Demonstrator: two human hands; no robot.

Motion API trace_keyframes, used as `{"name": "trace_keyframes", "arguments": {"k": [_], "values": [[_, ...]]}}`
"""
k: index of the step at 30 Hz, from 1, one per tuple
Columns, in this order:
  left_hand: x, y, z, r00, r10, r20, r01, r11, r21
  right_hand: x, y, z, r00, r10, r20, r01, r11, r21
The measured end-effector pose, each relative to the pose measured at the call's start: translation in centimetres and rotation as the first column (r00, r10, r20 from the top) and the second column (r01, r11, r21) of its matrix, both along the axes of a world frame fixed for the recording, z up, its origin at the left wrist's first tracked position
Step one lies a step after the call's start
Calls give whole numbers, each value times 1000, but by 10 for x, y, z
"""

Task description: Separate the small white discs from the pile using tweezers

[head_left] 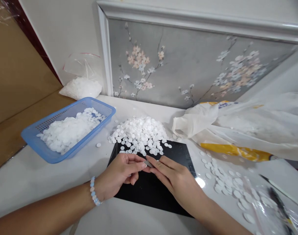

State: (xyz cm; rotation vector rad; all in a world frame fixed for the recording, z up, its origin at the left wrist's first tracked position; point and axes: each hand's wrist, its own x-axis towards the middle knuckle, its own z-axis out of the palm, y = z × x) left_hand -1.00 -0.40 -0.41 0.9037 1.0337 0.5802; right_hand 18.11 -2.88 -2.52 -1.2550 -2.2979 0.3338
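My left hand [120,174] and my right hand [174,179] meet over a black mat [149,192] on the white table. The fingertips of both pinch a small thin grey piece [148,164] between them; I cannot make out what it is. My left wrist wears a beaded bracelet [94,195]. Just beyond the fingers a heap of small white round discs [139,133] spills onto the mat's far edge.
A blue plastic basket [49,156] with more white discs stands at the left. A clear bag of discs [80,87] leans in the back corner. A white and yellow plastic bag [249,127] lies at the right, with loose discs [227,182] and clear bags [268,209] in front of it.
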Motion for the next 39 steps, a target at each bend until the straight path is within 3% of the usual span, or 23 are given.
{"name": "trace_keyframes", "arguments": {"k": [10,15,20,25,33,39], "values": [[1,0,3,1000,-20,-6,21,999,26,1,1,1,1000,14,7,-14,1000,-7],[0,0,0,1000,-10,6,10,1000,15,0,1,2,997,-25,-75,19,996,-83],[-2,1,-3,1000,-2,7,2,1000,23,6,10,2,982,-180,-58,170,974,-149],[-2,5,-4,997,39,-61,-33,994,102,21,23,3,908,-416,-39,399,890,-220],[-6,10,-6,983,126,-131,-96,972,214,22,28,-1,942,-328,-73,282,890,-359],[-6,10,-8,990,67,-124,-32,965,262,19,27,-1,952,-300,-54,252,872,-420]]}}
